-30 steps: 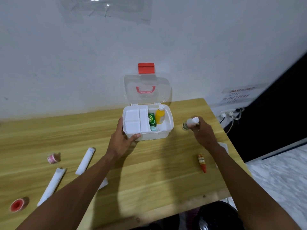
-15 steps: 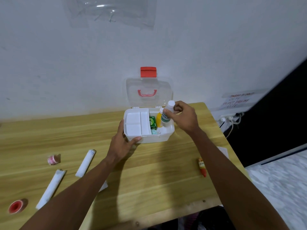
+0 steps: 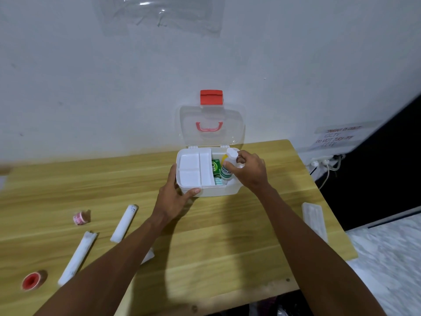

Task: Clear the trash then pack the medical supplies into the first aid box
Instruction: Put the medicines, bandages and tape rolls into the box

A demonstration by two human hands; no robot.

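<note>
The white first aid box (image 3: 218,191) stands open at the back of the wooden table, its clear lid (image 3: 210,126) with a red latch upright against the wall. A white divided tray fills its left half. My left hand (image 3: 176,195) grips the box's front left corner. My right hand (image 3: 249,171) holds a small white bottle with a green label (image 3: 227,168) tilted inside the right compartment, beside a green packet (image 3: 215,166) and a partly hidden yellow bottle. Two white bandage rolls (image 3: 124,222) (image 3: 76,257) lie at the left.
A small pink tape roll (image 3: 79,218) and a red tape roll (image 3: 32,280) sit near the table's left side. A clear plastic packet (image 3: 314,218) lies by the right edge. Cables and a socket (image 3: 323,161) hang off to the right of the table.
My right hand carried the white bottle from the table's right side to the box and lowered it into the right compartment. My left hand stayed on the box corner.
</note>
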